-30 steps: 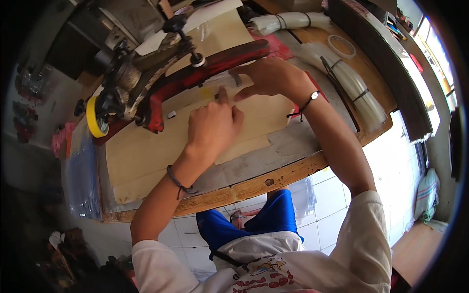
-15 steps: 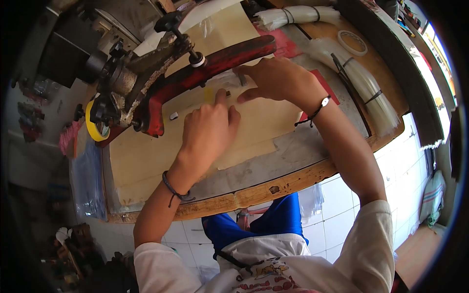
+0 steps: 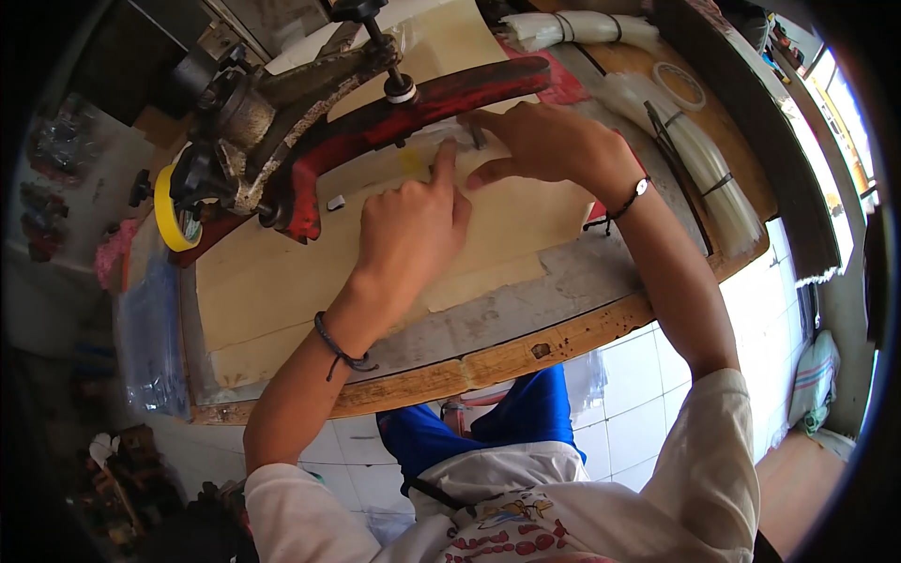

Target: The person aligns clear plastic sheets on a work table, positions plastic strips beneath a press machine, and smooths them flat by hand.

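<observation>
From where I stand, the work looks to be under way, with both hands close together at the beige sheet (image 3: pixel 310 267) on the desk (image 3: pixel 507 368). The left hand (image 3: pixel 408 230) points its forefinger towards one o'clock, reaching what looks like clear film (image 3: pixel 430 148) beside a yellow patch (image 3: pixel 413 164); its other fingers are curled, and I can't tell whether that grip has hold of anything. The right hand (image 3: pixel 563 145), at two o'clock from the left, has its grip well parted, a wide gap between thumb and forefinger. A grey strip (image 3: pixel 479 136) lies by that forefinger; I see no pinch on it.

The red machine arm (image 3: pixel 427 105) runs across at twelve o'clock. A small white piece (image 3: pixel 336 202) lies apart, at ten o'clock from the left hand. The film and strip are laid out on the sheet; nothing looks finished, and how much is left I can't say.
</observation>
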`<state>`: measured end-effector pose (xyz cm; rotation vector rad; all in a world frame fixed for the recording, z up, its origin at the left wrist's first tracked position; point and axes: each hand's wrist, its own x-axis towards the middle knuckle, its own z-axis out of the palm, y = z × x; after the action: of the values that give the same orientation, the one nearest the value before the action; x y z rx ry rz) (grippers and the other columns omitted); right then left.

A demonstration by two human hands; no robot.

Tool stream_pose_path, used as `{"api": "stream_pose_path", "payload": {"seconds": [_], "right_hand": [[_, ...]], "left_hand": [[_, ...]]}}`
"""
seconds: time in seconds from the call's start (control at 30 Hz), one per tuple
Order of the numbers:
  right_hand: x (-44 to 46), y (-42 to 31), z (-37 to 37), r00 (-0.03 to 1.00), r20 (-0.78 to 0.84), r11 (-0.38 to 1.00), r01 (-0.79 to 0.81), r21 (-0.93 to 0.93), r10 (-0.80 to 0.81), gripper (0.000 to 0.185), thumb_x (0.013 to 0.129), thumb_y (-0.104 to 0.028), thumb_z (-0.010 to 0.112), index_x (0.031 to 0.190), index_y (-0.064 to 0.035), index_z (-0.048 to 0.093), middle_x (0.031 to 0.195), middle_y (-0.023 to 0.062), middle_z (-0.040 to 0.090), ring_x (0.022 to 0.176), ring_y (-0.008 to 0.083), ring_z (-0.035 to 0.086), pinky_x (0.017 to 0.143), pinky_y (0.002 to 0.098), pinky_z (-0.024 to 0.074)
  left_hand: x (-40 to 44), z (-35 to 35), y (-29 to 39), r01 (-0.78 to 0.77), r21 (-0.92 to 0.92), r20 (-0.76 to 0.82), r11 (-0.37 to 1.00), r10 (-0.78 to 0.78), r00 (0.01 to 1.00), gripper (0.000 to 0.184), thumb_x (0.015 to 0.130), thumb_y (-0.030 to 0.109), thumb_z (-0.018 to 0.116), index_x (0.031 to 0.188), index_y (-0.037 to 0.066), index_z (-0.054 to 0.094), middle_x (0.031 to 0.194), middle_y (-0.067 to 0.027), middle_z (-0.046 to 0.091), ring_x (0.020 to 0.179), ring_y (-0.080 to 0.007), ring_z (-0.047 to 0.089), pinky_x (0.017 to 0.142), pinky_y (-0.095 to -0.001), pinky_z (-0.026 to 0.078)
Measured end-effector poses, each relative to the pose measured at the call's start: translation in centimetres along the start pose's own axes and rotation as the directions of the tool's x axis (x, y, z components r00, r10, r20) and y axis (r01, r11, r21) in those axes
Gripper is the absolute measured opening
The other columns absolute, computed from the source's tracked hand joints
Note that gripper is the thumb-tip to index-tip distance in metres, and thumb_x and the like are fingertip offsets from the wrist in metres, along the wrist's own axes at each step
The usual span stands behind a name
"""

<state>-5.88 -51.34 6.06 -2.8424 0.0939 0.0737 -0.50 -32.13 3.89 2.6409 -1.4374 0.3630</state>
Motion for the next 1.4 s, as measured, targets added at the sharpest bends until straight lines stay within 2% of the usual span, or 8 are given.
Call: {"api": "stream_pose_path", "payload": {"seconds": [0.1,0.3,0.6,0.8,1.0,1.1,1.23,1.4], "right_hand": [[0.1,0.3,0.1,1.000,0.008,1.000,-0.002,0.014,0.002,0.092,0.077,-0.073,0.064,0.145,-0.0114,0.047,0.102,0.0224,0.069,0.101,0.0376,0.066,0.090,0.0465,0.0501],[0.4,0.6,0.5,1.000,-0.010,0.999,0.000,-0.034,0.000,0.093,0.076,-0.075,0.064,0.146,-0.0154,0.046,0.108,0.0209,0.069,0.104,0.0367,0.065,0.092,0.0461,0.0498],[0.1,0.0,-0.2,0.999,0.033,0.996,-0.011,-0.091,0.014,0.095,0.075,-0.076,0.063,0.147,-0.0171,0.045,0.102,0.0189,0.070,0.105,0.0351,0.066,0.092,0.0461,0.0500],[0.3,0.6,0.6,0.999,-0.039,0.992,0.015,-0.124,-0.020,0.095,0.075,-0.076,0.064,0.147,-0.0164,0.045,0.100,0.0198,0.070,0.102,0.0361,0.067,0.092,0.0461,0.0502],[0.5,0.6,0.6,0.999,-0.015,0.993,0.032,-0.117,-0.034,0.093,0.079,-0.071,0.064,0.149,-0.0150,0.041,0.101,0.0218,0.070,0.100,0.0363,0.067,0.088,0.0459,0.0502],[0.2,0.0,0.5,1.000,-0.012,0.990,-0.010,-0.141,0.008,0.094,0.077,-0.073,0.064,0.150,-0.0193,0.041,0.107,0.0208,0.067,0.103,0.0350,0.066,0.085,0.0456,0.0514],[-0.6,-1.9,-0.1,0.992,0.072,0.984,-0.095,-0.154,0.107,0.090,0.079,-0.075,0.060,0.153,-0.0288,0.036,0.110,0.0193,0.062,0.100,0.0363,0.064,0.087,0.0454,0.0496],[-0.2,-1.2,0.4,0.997,0.031,0.985,-0.058,-0.159,0.064,0.091,0.078,-0.074,0.061,0.153,-0.0285,0.036,0.109,0.0194,0.062,0.103,0.0355,0.064,0.087,0.0452,0.0490]], "left_hand": [[0.3,0.2,-0.6,0.000,-0.074,0.019,0.997,0.001,1.000,0.043,0.088,0.019,0.056,0.130,0.008,0.060,0.063,-0.0201,0.065,0.061,-0.0405,0.067,0.059,-0.0511,0.056],[0.4,0.9,-0.7,-0.016,-0.138,-0.024,0.990,0.013,1.000,0.044,0.088,0.018,0.056,0.132,0.012,0.060,0.062,-0.0210,0.064,0.060,-0.0411,0.066,0.063,-0.0508,0.056],[0.7,0.4,-0.5,-0.017,-0.155,0.026,0.988,0.022,0.999,0.044,0.091,0.019,0.054,0.133,0.012,0.061,0.061,-0.0215,0.062,0.060,-0.0406,0.066,0.062,-0.0508,0.056],[0.6,0.5,-0.3,-0.015,-0.125,0.011,0.992,0.016,1.000,0.044,0.092,0.020,0.054,0.135,0.012,0.060,0.061,-0.0203,0.063,0.060,-0.0399,0.066,0.063,-0.0497,0.057],[0.8,0.3,-0.5,-0.048,-0.178,0.047,0.983,0.057,0.997,0.043,0.093,0.020,0.054,0.134,0.009,0.059,0.065,-0.0216,0.064,0.064,-0.0407,0.066,0.063,-0.0493,0.056],[0.6,0.6,-0.7,-0.053,-0.207,0.039,0.977,0.063,0.997,0.044,0.092,0.019,0.054,0.135,0.006,0.057,0.066,-0.0212,0.065,0.064,-0.0398,0.067,0.062,-0.0487,0.056],[0.4,2.2,-0.5,-0.078,-0.089,-0.048,0.993,0.074,0.996,0.053,0.084,0.011,0.055,0.136,0.001,0.054,0.067,-0.0190,0.068,0.063,-0.0351,0.070,0.060,-0.0468,0.057],[-0.5,1.5,-0.1,0.053,-0.038,-0.004,0.998,-0.053,0.999,0.053,0.082,0.010,0.056,0.133,-0.006,0.054,0.068,-0.0195,0.069,0.062,-0.0335,0.071,0.060,-0.0441,0.057]]}}
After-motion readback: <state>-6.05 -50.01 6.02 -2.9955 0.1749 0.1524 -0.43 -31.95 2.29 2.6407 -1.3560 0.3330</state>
